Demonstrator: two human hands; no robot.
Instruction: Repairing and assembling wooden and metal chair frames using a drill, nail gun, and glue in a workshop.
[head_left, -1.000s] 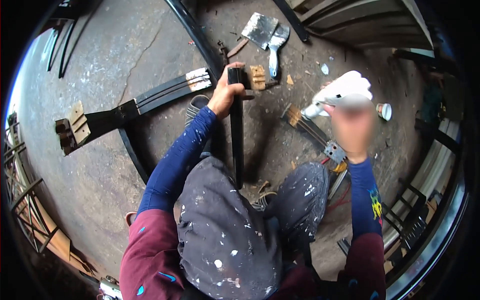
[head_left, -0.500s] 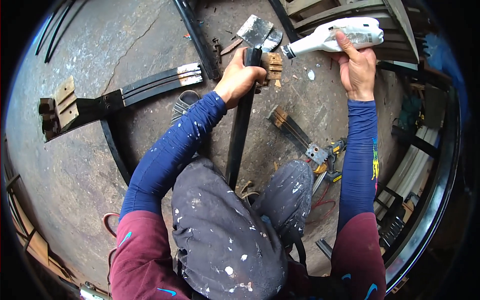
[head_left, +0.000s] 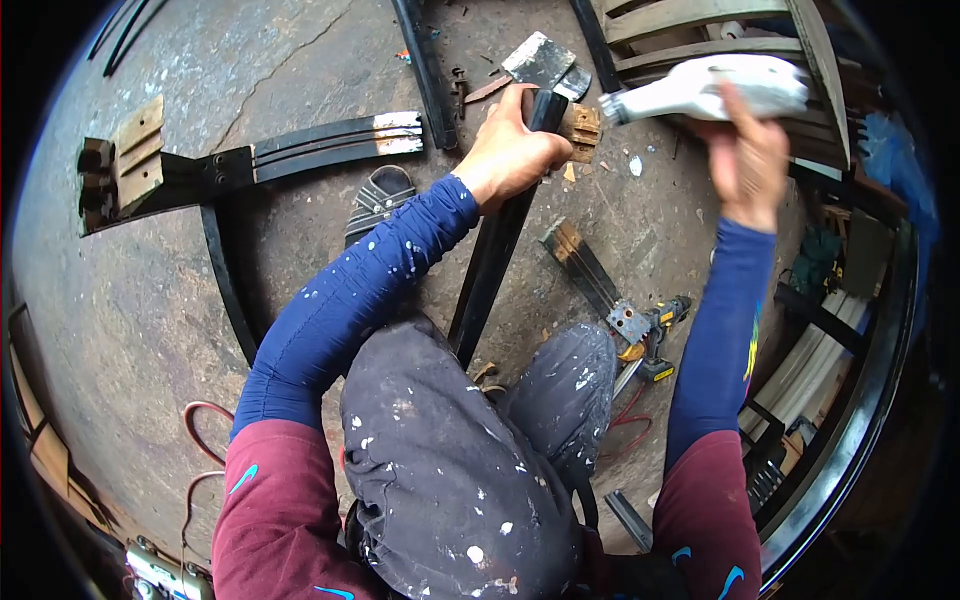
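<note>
My left hand (head_left: pixel 515 155) is closed round the upper end of a black metal bar (head_left: pixel 490 265), which slants from between my knees up and away from me. My right hand (head_left: pixel 745 170) grips a white plastic bottle (head_left: pixel 690 92), tipped on its side with its neck pointing left toward the bar's top. Motion smears this hand and the bottle a little. A gap separates the bottle's neck from the bar. Just right of the bar's end lies a notched wooden block (head_left: pixel 582 133). Behind it rests a paint-stained metal plate (head_left: pixel 540 60).
A black metal frame piece (head_left: pixel 300 148) with white paint at one end lies at left. A cordless drill (head_left: pixel 660 335) sits by my right knee, beside a black bar with a metal plate. Slatted wood (head_left: pixel 700 50) stands at far right. A red cable (head_left: pixel 205 410) curls at left.
My right hand has moved the bottle to the right and slightly nearer me. My left hand still holds the bar. The whole view has shifted a little.
</note>
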